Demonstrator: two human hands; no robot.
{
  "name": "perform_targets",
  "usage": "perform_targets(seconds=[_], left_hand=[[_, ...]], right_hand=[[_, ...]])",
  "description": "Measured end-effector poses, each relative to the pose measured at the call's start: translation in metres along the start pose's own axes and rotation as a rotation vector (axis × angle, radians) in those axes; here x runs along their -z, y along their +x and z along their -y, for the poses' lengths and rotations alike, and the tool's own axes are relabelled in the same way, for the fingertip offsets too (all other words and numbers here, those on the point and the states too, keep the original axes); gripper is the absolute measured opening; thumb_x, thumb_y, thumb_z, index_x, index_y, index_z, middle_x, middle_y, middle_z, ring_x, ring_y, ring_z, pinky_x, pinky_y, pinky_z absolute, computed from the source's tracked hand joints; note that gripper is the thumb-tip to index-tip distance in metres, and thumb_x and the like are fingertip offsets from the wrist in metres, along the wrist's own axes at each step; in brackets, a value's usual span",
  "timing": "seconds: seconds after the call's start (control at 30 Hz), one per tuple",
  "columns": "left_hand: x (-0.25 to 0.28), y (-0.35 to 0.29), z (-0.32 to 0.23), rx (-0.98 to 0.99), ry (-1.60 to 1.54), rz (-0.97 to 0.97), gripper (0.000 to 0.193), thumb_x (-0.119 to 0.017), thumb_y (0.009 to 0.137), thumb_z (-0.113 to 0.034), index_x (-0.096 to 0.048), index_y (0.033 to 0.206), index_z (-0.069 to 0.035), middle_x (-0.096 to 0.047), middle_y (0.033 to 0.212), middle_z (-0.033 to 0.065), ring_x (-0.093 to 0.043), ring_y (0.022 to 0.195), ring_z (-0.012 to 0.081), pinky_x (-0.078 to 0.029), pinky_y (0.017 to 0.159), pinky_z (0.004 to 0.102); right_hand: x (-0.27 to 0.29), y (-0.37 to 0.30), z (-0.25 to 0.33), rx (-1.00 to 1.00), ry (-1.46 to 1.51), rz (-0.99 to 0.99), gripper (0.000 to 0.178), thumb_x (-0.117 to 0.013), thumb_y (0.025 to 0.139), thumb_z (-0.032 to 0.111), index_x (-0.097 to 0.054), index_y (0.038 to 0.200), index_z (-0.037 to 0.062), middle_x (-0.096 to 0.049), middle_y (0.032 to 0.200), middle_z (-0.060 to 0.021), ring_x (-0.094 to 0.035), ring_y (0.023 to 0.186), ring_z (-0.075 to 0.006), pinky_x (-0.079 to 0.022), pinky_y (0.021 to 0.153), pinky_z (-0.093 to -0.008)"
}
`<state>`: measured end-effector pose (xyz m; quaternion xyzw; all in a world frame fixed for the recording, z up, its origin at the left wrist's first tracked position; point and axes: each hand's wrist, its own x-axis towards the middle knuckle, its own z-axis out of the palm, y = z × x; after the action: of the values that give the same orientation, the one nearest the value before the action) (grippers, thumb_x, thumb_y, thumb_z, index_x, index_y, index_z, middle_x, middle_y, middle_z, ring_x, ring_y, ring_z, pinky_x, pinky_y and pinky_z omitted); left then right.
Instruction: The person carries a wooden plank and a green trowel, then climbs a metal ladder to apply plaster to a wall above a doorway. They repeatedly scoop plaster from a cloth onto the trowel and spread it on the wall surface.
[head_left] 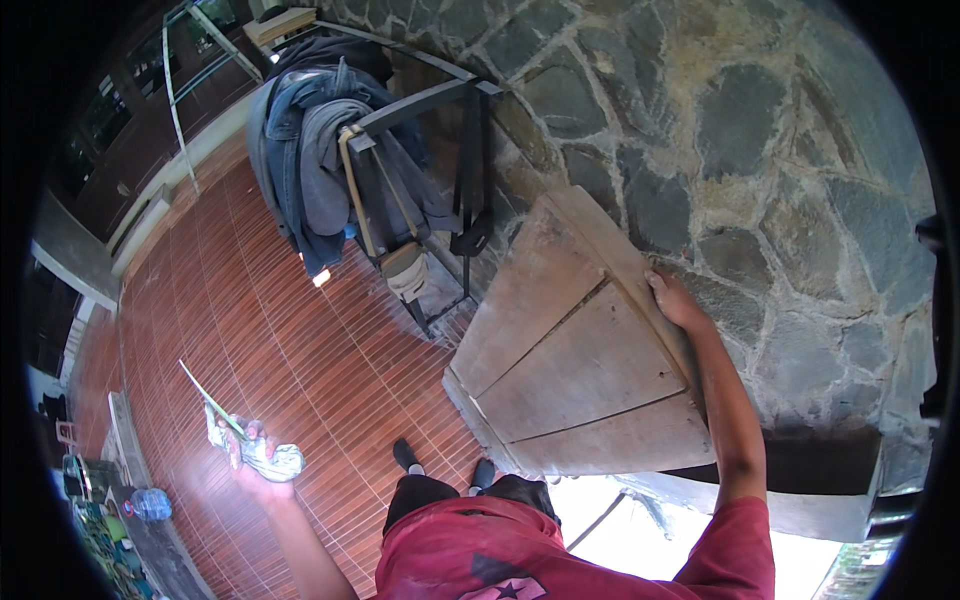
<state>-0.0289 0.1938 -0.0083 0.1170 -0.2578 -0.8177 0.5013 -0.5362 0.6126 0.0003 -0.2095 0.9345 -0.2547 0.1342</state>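
My left hand [262,470], out over the floor at the left, is closed round a crumpled whitish cloth [283,462]. A long thin green stick [222,412] with a pale tip sticks up from the same grip; its lower end is hidden. On the right, my right hand [674,298] grips the upper edge of a wooden panel [570,350]. The panel is made of several boards with dark gaps between them and a thicker rail along that edge. It stands beside the stone wall, near my feet. My right thumb is partly hidden.
A metal frame [420,105] draped with jackets [310,150] stands against the stone wall [740,110]. Red-brown tiles cover the floor [260,300]. At the lower left, a large clear bottle [150,504] lies by a low ledge [155,550] and plants.
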Motion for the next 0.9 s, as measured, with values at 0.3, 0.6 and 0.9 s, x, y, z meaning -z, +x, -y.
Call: perform_targets(seconds=[0.3,0.6,0.9], left_hand=[[0.013,-0.005,0.002,0.084,-0.053,0.039,0.029,-0.045,0.096,-0.019,-0.046,0.124,-0.009,-0.056,0.112,0.0002,-0.050,0.083,0.0133,-0.044,0.047,0.0248],[0.033,-0.012,-0.019,0.069,0.056,-0.009,0.026,-0.045,0.096,-0.021,-0.048,0.120,-0.009,-0.053,0.097,0.0039,-0.049,0.081,0.0125,-0.043,0.049,0.0258],[0.054,-0.005,-0.049,-0.146,0.151,-0.367,0.023,-0.049,0.095,-0.016,-0.050,0.116,-0.009,-0.056,0.102,0.0067,-0.050,0.076,0.0142,-0.043,0.042,0.0231]], right_hand=[[-0.030,-0.002,0.019,0.546,-0.341,-0.326,0.051,-0.054,0.091,0.031,-0.050,0.127,-0.0037,-0.043,0.138,-0.0213,-0.034,0.134,-0.0309,-0.026,0.111,-0.0405],[-0.070,-0.034,0.003,0.531,-0.047,-0.735,0.031,-0.058,0.086,0.010,-0.061,0.116,0.0012,-0.060,0.120,-0.0176,-0.052,0.120,-0.0322,-0.031,0.108,-0.0456],[-0.307,-0.082,0.082,0.095,0.412,-0.414,0.025,-0.070,0.077,0.007,-0.068,0.101,0.0004,-0.069,0.083,-0.0136,-0.065,0.077,-0.0205,-0.050,0.075,-0.0328]])
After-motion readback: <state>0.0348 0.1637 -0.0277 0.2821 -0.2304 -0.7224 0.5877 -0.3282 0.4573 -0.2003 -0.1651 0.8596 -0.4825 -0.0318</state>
